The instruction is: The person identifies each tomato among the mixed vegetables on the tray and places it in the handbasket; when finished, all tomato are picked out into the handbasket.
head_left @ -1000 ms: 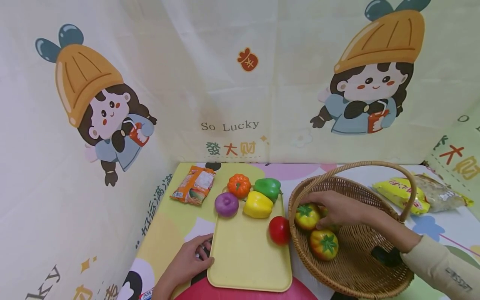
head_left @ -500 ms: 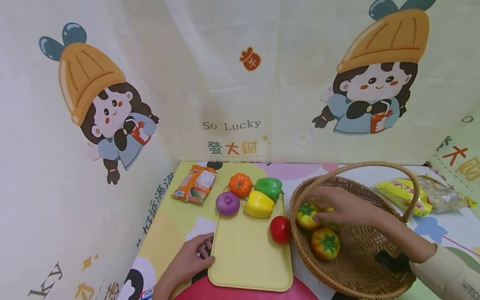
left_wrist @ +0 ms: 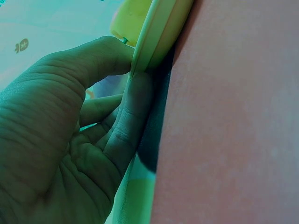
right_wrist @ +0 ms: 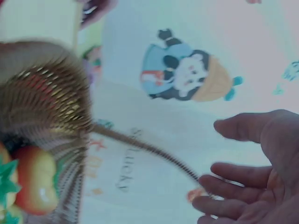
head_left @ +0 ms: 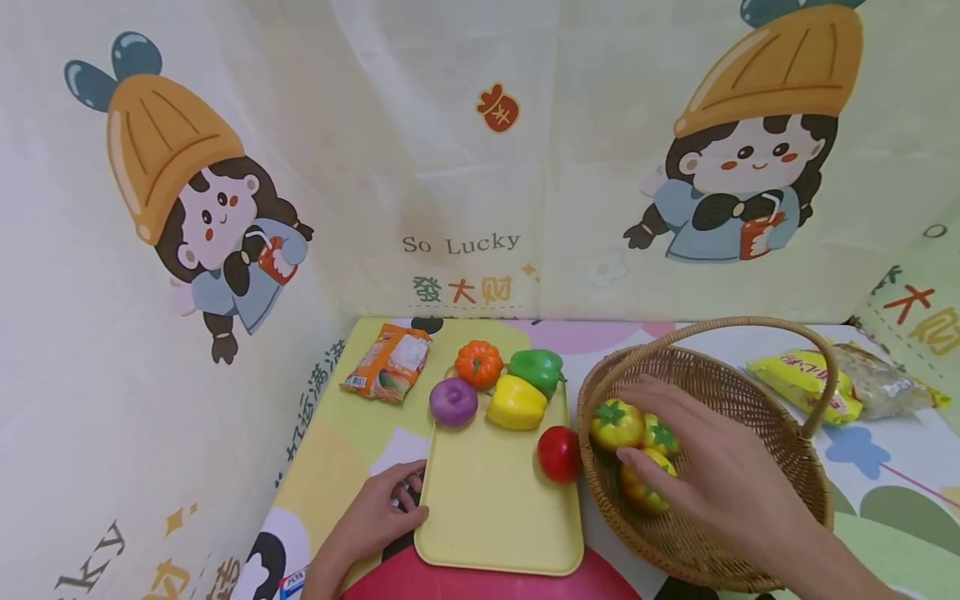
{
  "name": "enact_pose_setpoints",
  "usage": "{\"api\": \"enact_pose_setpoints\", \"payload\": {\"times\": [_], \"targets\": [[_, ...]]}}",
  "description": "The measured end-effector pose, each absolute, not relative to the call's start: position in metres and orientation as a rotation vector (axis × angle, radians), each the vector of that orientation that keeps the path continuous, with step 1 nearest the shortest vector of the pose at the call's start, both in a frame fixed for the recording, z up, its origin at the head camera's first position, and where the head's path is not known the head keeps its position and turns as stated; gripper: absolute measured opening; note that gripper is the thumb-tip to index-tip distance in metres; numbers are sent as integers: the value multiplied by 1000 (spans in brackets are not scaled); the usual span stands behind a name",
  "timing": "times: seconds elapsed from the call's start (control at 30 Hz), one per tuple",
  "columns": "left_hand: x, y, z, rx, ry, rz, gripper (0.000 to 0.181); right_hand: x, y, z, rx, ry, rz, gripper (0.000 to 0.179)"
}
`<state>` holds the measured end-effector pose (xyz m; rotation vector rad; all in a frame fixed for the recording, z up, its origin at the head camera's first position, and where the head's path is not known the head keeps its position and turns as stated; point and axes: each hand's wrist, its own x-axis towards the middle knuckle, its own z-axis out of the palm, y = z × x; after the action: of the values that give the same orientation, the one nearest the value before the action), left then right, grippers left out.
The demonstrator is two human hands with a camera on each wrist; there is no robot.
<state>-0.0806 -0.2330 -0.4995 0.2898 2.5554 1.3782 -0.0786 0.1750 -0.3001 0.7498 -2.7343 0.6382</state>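
Observation:
My left hand pinches the left edge of a yellow tray; in the left wrist view the thumb and a finger close on its rim. My right hand is over the wicker basket, fingers spread and holding nothing. In the right wrist view its fingers are apart with bare space around them. Three yellow-red toy tomatoes with green leafy tops lie at the basket's left side: one at the back left, one beside it, and a nearer one partly hidden by my thumb.
On the tray's far end sit an orange pumpkin, a green pepper, a yellow pepper and a purple onion. A red round fruit rests at its right edge. Snack packets flank the layout; the basket handle arches up.
My right hand has drawn back from the toy tomatoes toward me and spread its fingers, uncovering all three. My left hand stays on the tray.

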Motion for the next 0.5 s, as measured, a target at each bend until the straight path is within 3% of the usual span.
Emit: {"api": "enact_pose_setpoints", "payload": {"times": [0.23, 0.5], "targets": [[-80, -234, -499, 290, 2562, 1379, 62, -40, 151, -307, 673, -2846, 908, 62], [-80, -231, -498, 296, 2558, 1386, 62, -24, 122, -365, 662, -2961, 1546, 65]]}}
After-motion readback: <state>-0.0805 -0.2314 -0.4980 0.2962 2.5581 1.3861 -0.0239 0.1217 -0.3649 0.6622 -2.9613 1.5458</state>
